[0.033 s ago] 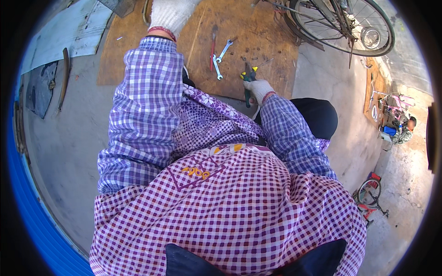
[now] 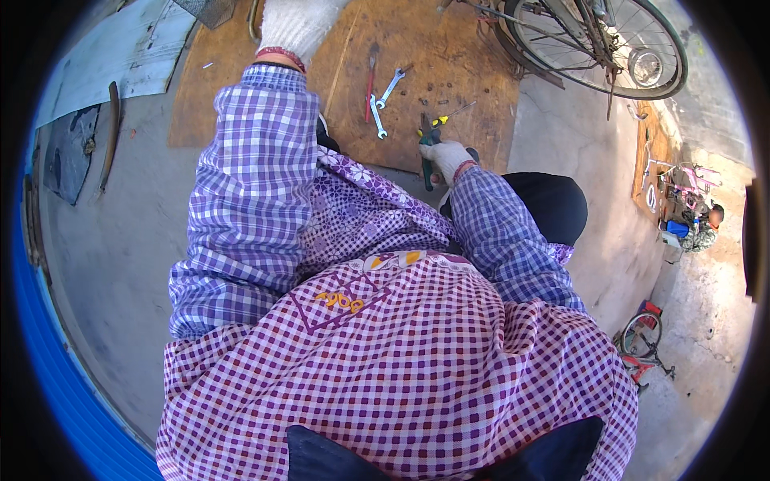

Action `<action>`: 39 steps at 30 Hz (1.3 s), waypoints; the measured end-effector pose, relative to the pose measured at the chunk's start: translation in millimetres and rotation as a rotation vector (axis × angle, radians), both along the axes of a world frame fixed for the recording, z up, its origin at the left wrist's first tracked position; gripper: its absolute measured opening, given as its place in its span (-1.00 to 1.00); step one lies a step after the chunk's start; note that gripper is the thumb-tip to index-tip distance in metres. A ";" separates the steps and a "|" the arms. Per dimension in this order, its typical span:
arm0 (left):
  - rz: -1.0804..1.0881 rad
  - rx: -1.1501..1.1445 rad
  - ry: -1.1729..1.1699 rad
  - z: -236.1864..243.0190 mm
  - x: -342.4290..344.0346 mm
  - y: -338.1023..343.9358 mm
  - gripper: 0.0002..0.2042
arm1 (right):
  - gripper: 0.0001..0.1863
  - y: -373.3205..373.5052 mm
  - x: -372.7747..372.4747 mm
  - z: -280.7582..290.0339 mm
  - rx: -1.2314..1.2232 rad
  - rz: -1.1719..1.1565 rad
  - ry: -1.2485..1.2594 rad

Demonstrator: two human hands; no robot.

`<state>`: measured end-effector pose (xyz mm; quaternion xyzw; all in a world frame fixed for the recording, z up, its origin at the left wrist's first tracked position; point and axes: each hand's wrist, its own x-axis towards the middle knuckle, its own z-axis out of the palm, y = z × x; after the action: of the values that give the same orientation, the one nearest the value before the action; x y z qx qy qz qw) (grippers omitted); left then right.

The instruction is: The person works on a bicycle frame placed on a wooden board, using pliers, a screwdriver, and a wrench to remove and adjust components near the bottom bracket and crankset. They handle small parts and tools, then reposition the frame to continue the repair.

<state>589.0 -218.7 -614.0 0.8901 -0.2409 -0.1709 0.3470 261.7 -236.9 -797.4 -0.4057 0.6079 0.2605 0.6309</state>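
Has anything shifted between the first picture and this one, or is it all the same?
Nothing has visibly changed. The right hand in its white glove still holds the green-handled pliers over the wooden board, and the left hand still reaches forward at the top edge. The two spanners, the red-handled tool and the bicycle wheel lie as before.

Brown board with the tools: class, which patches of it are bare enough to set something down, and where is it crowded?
Free: the brown board left of the raised left hand, and the strip between the wrenches and the bicycle wheel, apart from small specks. Crowded: around the wrenches, red-handled tool and right hand holding green-handled pliers.
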 end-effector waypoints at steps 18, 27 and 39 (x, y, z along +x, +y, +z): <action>-0.232 -0.174 -0.149 137.4 -72.0 5.7 -0.61 | -0.76 -101.2 9.6 27.4 -0.127 -0.479 -0.110; -0.178 -0.374 0.038 179.3 -104.8 19.0 -0.63 | -0.79 -158.2 -0.4 36.6 -0.145 -0.548 -0.160; -0.247 -0.491 0.118 178.5 -107.2 22.0 -0.65 | -0.82 -177.8 0.4 60.8 -0.126 -0.574 -0.221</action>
<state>481.8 -196.6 -435.5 0.7317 -0.3612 -0.1999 0.5424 262.1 -414.7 -736.6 -0.2817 0.6404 -0.0122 0.7144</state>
